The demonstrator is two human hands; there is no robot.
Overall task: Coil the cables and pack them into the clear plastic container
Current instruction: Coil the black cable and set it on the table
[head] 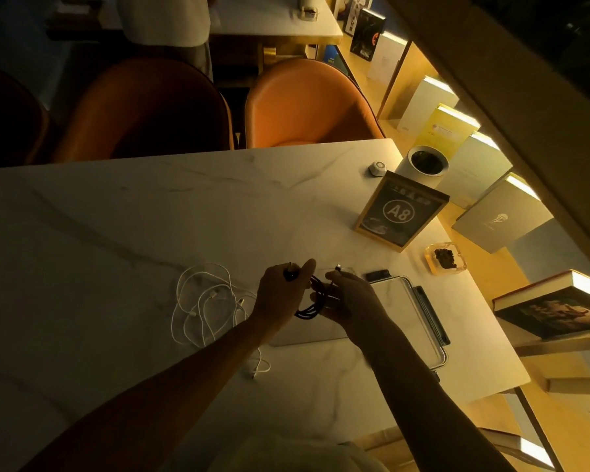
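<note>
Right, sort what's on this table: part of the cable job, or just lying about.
Job: dark cable held in left hand and right hand; white cables; clear container.
Lying about: A8 sign, white cup, ashtray, small white puck.

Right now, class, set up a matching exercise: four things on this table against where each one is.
Things:
1. dark cable
2. white cables
3. clear plastic container
4. A8 sign

Places:
A. standing upright at the table's far right
B. held between both hands
C. lying loose on the table, left of the hands
D. on the table under the right hand

Pairs: 1-B, 2-C, 3-D, 4-A
</note>
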